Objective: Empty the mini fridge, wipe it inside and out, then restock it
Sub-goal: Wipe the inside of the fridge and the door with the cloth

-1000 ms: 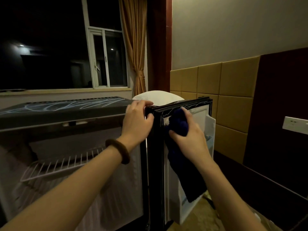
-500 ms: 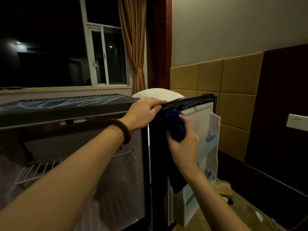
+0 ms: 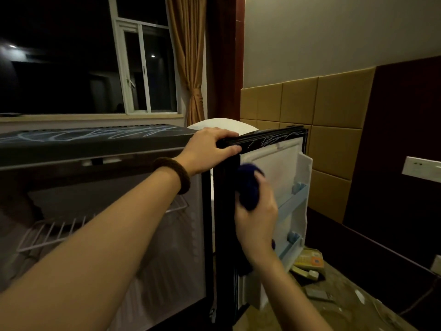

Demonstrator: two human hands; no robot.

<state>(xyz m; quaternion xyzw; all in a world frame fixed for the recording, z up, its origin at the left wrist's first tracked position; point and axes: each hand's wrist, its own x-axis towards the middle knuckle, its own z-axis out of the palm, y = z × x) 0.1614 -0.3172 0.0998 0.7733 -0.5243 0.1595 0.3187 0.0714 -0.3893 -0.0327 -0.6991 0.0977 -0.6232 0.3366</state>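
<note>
Here the fridge (image 3: pixel 100 149) stands open at 9 o'clock, a wire shelf (image 3: pixel 55 232) inside, and its door (image 3: pixel 274 177) is swung out toward 3 o'clock. The left hand (image 3: pixel 210 149) is curled over the door's top edge at the hinge corner, gripping it. Just below, at 5 o'clock of it, the right hand (image 3: pixel 256 216) clutches a bunched blue cloth (image 3: pixel 248 187) against the door's inner face near its dark frame.

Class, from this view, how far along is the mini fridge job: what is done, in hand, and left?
Done: the wire shelf and door racks look bare, so emptying seems finished. In hand: the left hand grips the door top while the right hand presses a blue cloth to its inner side. Left: restocking.
</note>
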